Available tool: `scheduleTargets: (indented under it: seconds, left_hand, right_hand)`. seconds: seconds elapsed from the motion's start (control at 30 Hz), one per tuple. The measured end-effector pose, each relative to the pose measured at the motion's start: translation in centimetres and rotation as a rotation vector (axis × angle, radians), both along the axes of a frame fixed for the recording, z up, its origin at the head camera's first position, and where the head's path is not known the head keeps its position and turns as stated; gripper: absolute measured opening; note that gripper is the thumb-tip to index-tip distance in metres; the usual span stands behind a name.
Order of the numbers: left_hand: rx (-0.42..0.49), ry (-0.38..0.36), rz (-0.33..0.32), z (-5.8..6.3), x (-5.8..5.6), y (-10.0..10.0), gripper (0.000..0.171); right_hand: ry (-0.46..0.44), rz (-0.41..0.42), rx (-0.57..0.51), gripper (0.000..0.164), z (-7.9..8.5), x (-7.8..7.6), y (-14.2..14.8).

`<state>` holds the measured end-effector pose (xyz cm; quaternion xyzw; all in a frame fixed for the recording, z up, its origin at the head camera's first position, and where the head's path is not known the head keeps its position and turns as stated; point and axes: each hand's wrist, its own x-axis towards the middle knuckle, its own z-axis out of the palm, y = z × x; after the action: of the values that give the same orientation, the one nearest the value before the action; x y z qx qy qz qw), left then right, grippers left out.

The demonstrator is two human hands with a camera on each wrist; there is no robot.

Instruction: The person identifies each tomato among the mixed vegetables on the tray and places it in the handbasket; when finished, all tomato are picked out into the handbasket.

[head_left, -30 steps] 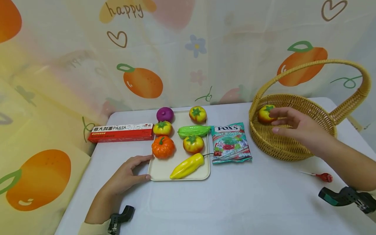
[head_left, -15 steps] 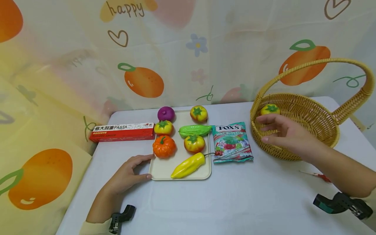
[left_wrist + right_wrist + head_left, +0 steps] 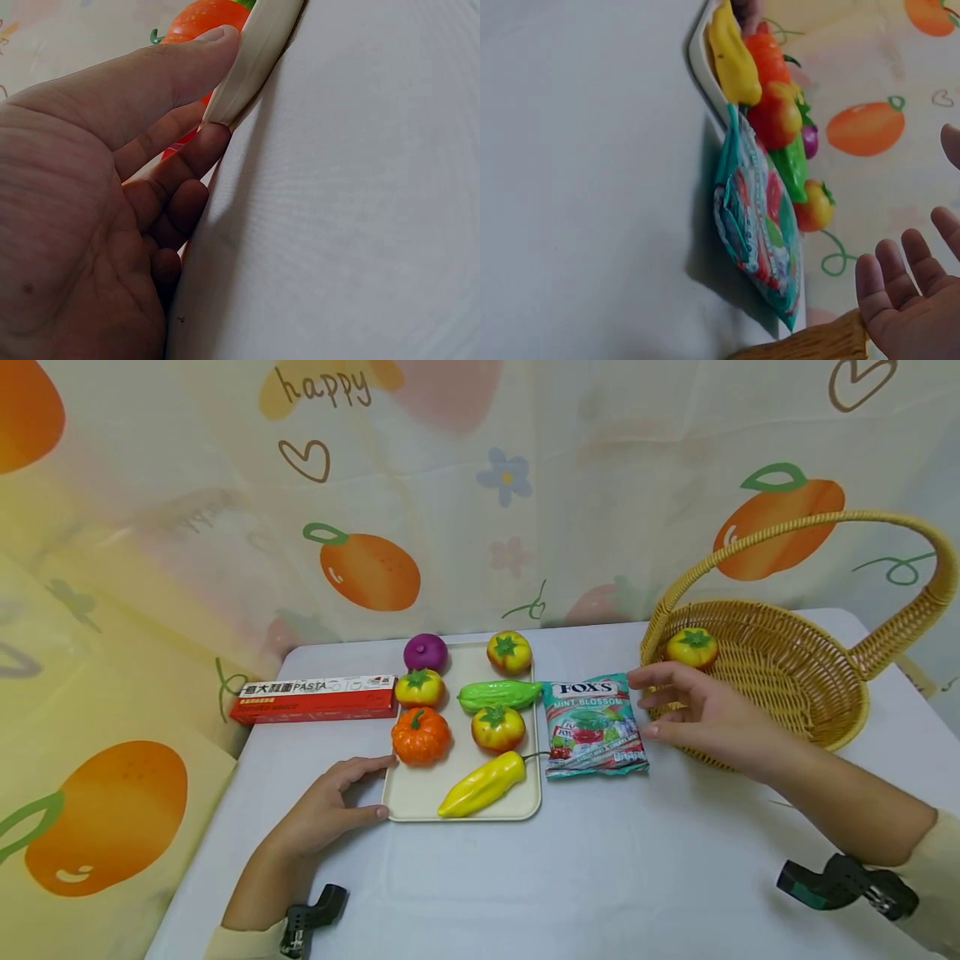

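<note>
My left hand (image 3: pixel 330 802) rests at the near left corner of the cream tray (image 3: pixel 412 806), thumb and fingertips against its rim. Loosely spread, my right hand (image 3: pixel 697 714) hovers between the candy bag (image 3: pixel 596 727) and the wicker basket (image 3: pixel 780 677), holding nothing. Its fingertips reach the bag's right edge in the head view; the right wrist view shows a gap between fingers and bag (image 3: pixel 757 217). On the tray lie an orange pumpkin (image 3: pixel 422 737), a yellow pepper (image 3: pixel 483 785), a green bumpy vegetable (image 3: pixel 498 695), a purple onion (image 3: pixel 425 652) and several yellow-red tomatoes (image 3: pixel 498 729).
One yellow-red tomato (image 3: pixel 692 647) sits inside the basket at its left, under the tall arched handle (image 3: pixel 795 529). A red pasta box (image 3: pixel 313 702) lies left of the tray. Behind the white-covered table (image 3: pixel 562 877) hangs a printed cloth (image 3: pixel 450 485).
My right hand has moved left from over the basket to the bag's right edge, leaving the tomato in the basket. My left hand stays at the tray.
</note>
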<state>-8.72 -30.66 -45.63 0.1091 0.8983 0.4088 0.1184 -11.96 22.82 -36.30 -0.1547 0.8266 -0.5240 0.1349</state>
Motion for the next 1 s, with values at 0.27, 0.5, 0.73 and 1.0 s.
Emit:
scheduleTargets:
  seconds: [0.27, 0.5, 0.73, 1.0]
  left_hand:
    - [-0.013, -0.014, 0.013, 0.1, 0.2, 0.0, 0.069]
    - [-0.011, -0.012, 0.015, 0.1, 0.2, 0.1, 0.069]
    - [0.002, 0.009, 0.000, 0.0, 0.1, 0.0, 0.069]
    - [0.006, 0.009, 0.000, 0.0, 0.0, 0.0, 0.070]
  right_hand:
    - [-0.020, 0.043, -0.097, 0.058, -0.5, -0.1, -2.0]
    - [-0.038, 0.045, -0.094, 0.061, -1.0, -0.2, -3.5]
    - [-0.092, 0.049, -0.096, 0.063, -1.5, -0.4, -4.9]
    - [-0.074, 0.070, -0.126, 0.060, -2.4, -1.1, -6.5]
